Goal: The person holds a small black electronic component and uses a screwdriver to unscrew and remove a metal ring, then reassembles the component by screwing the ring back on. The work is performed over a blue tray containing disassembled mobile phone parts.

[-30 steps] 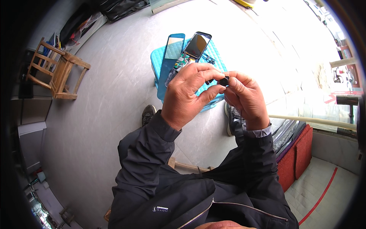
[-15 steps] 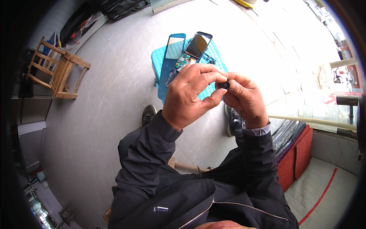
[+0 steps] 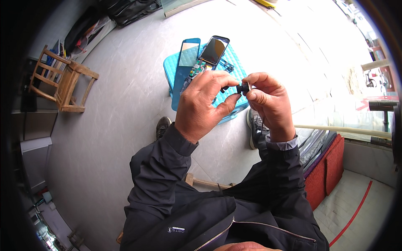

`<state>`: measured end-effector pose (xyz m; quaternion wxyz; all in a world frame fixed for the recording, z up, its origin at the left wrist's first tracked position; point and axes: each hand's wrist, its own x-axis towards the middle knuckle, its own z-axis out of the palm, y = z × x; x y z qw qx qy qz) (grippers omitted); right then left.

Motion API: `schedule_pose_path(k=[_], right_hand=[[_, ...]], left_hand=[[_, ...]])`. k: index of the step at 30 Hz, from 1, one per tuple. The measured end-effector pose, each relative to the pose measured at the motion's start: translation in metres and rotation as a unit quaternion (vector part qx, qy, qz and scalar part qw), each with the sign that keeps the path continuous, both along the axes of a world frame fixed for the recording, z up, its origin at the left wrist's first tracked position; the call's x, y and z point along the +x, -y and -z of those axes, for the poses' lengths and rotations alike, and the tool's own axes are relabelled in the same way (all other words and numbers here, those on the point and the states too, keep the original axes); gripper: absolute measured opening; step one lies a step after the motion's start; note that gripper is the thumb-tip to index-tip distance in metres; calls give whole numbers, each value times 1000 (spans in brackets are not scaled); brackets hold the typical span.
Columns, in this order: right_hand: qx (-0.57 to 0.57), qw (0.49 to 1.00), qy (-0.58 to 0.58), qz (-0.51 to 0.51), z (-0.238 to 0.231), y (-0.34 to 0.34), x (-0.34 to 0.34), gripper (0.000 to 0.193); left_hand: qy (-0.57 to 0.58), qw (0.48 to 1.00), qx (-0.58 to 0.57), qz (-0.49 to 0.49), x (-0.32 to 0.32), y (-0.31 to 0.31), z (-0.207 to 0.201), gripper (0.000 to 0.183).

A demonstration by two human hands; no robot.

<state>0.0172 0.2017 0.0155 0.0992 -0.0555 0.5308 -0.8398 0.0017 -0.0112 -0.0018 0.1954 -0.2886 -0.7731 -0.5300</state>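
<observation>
My right hand (image 3: 270, 98) pinches a small black cylindrical part (image 3: 242, 88) with a wider, flat disc-like end, held on its side in front of my chest. Just left of it, my left hand (image 3: 205, 102) is curled, thumb and forefinger tips bent toward the cylinder. Within its curl shows a small dark piece (image 3: 225, 89), partly hidden by the fingers. Below and beyond my hands, an opened dark device (image 3: 214, 51) with a screen and a green circuit board (image 3: 200, 67) lies on a light-blue quilted stool (image 3: 171, 65). Beside it lies a long blue panel (image 3: 183, 75).
Small black parts (image 3: 227, 66) lie on the stool right of the device. A wooden chair (image 3: 69, 81) stands at the left. Red mats (image 3: 331, 167) and plastic-wrapped sheets (image 3: 312, 144) are stacked at the right. My shoes (image 3: 163, 126) rest on the tiled floor near the stool.
My hands have moved slightly apart. The black part has turned from showing its round face to showing its side, and a dark piece now shows inside my left hand's curl.
</observation>
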Motion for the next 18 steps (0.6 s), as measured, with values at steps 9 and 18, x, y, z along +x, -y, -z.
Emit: schedule_pose_path(k=[9, 18], right_hand=[[46, 999, -20, 9, -2, 2, 1, 32], [82, 996, -13, 31, 0, 3, 1, 33]], left_hand=[[6, 1000, -24, 5, 1, 2, 0, 34], [47, 999, 18, 8, 0, 0, -3, 32]])
